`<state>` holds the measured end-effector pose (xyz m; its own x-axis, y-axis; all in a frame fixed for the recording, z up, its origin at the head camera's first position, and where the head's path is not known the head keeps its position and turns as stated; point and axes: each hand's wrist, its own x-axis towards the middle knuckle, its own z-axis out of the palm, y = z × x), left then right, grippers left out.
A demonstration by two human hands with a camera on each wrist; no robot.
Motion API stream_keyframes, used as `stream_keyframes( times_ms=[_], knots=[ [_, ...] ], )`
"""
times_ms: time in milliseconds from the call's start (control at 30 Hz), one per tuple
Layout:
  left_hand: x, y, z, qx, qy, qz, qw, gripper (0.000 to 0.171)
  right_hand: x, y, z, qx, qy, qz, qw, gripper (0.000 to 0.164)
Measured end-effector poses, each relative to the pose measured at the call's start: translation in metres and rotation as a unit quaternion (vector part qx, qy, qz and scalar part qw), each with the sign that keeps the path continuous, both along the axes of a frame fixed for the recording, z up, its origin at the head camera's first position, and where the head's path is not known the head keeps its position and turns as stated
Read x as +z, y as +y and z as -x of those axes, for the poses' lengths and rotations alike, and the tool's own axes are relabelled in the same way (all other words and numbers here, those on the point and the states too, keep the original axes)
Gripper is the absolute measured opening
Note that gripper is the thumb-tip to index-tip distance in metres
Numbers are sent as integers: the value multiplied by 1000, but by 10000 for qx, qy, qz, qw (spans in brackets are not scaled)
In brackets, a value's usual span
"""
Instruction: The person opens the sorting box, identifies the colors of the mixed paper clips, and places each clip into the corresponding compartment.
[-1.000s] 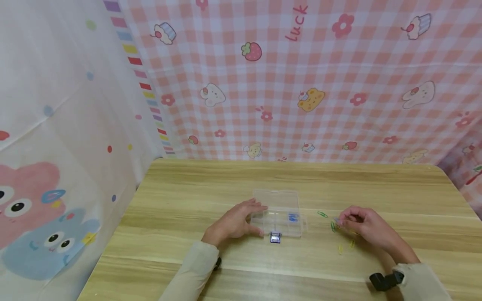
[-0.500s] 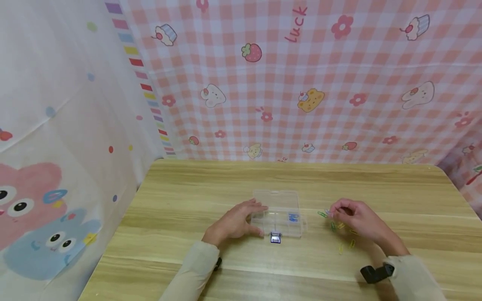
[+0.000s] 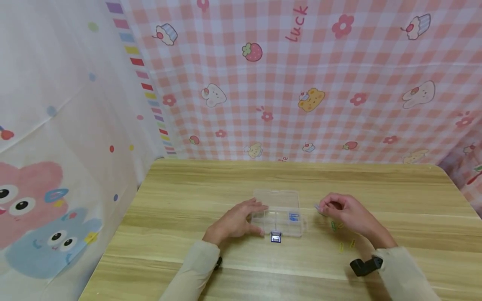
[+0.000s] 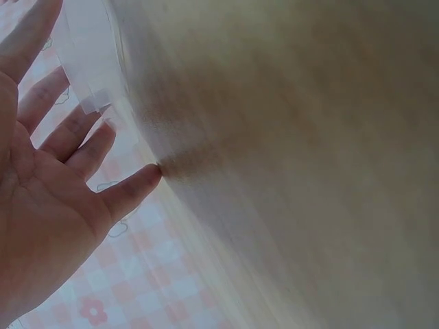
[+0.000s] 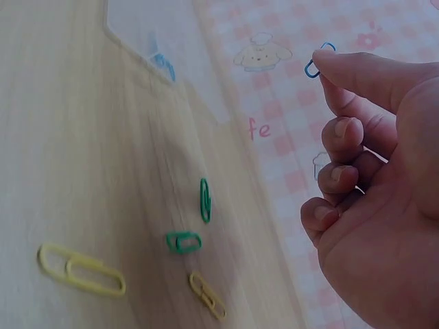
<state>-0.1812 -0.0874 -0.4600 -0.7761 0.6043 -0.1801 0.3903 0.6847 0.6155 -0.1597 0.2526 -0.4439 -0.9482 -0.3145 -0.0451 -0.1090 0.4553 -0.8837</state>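
My left hand (image 3: 235, 219) rests at the left side of a clear compartment box (image 3: 276, 200), thumb by its front edge and fingers reaching across toward the raised lid. Seen from the left wrist, the fingers are spread and nearly straight, the little fingertip against the wooden surface. Several blue paper clips (image 3: 294, 217) lie in a right-hand compartment. Right of the box, my right hand (image 3: 346, 211) pinches a blue paper clip (image 5: 309, 70) between thumb and index finger, above the table; its other fingers are curled in. Below it lie green paper clips (image 5: 183, 242) and yellow paper clips (image 5: 82, 269).
A small shiny, dark-edged piece (image 3: 276, 237) sits at the box's front edge. The wooden table (image 3: 211, 179) ends at the back against a pink checked cloth (image 3: 233, 113). A pale patterned cloth (image 3: 75, 138) hangs at the left.
My right hand has moved left and away from me with the blue paper clip, from among the loose clips toward the box. The left hand and box stay in place.
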Motion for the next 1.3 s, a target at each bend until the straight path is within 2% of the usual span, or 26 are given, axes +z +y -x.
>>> stream_keyframes(
  times_ms=[200,600,1300],
  knots=[
    [0,0,1,11,-7,35,10000,71,-2,-12,7,78,250,-66,9996,11],
    [0,0,1,17,-8,30,10000,71,0,-29,14,195,-140,-13,9997,10],
    [-1,1,1,111,-52,25,9999,71,-12,-41,19,466,-168,-45,9988,5]
  ],
)
